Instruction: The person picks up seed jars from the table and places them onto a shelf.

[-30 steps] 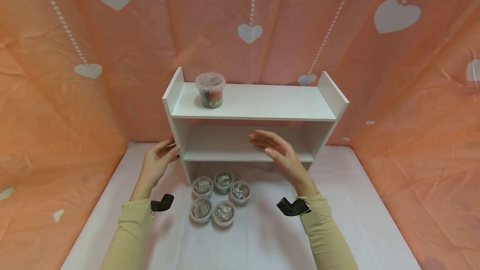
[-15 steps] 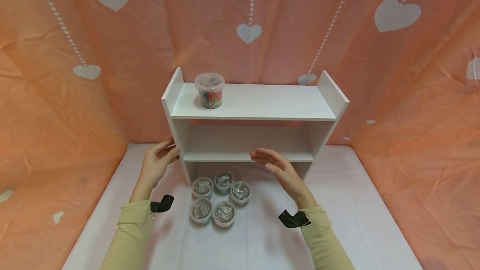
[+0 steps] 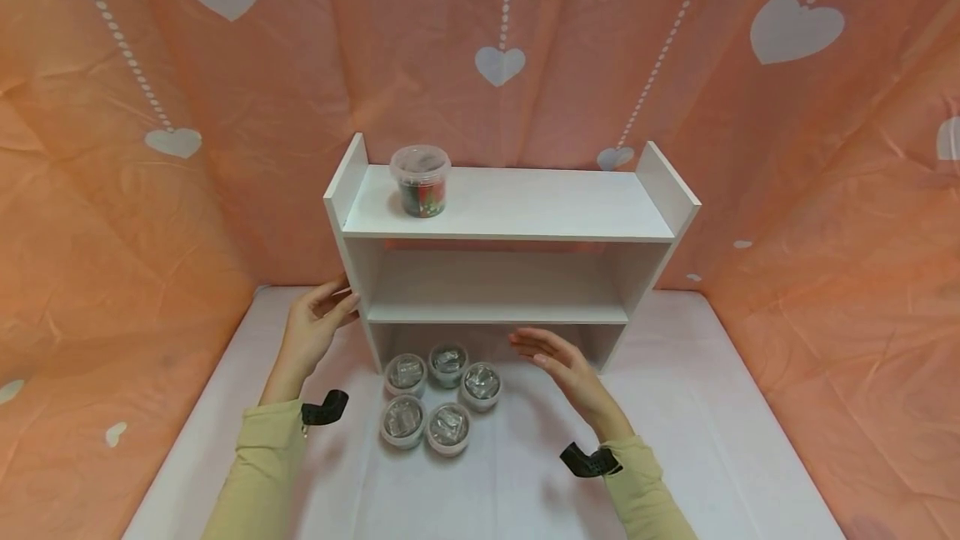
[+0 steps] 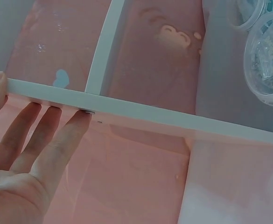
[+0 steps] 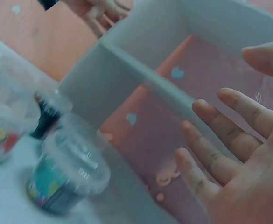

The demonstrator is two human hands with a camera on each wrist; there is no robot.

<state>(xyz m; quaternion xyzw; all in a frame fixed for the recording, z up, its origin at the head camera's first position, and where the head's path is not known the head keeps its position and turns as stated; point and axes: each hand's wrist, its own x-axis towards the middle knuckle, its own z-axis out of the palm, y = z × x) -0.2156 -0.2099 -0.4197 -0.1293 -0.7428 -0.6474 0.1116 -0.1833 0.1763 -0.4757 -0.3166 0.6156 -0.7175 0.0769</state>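
A white shelf unit (image 3: 483,239) stands against the backdrop. My left hand (image 3: 314,335) is at its left side panel, fingertips touching the outer face and thumb at the front edge in the left wrist view. My right hand (image 3: 564,373), fingers extended and holding nothing, hovers in front of the bottom opening, to the right of the tubs. Several small clear lidded plastic tubs (image 3: 481,385) with foil-like packets under their lids stand grouped at the shelf's lower left. In the right wrist view, a teal-labelled tub (image 5: 68,170) is near my right fingers. Another tub (image 3: 422,182) sits on the top shelf's left end.
A white cloth (image 3: 525,490) covers the table. Peach backdrop sheets (image 3: 435,40) with white hearts enclose the back and both sides. The middle shelf board (image 3: 495,298) spans between the side panels. Each wrist carries a black camera mount (image 3: 591,461).
My right hand has lowered from in front of the middle shelf to in front of the bottom opening. The left hand, the tubs and the shelf unit have stayed in place.
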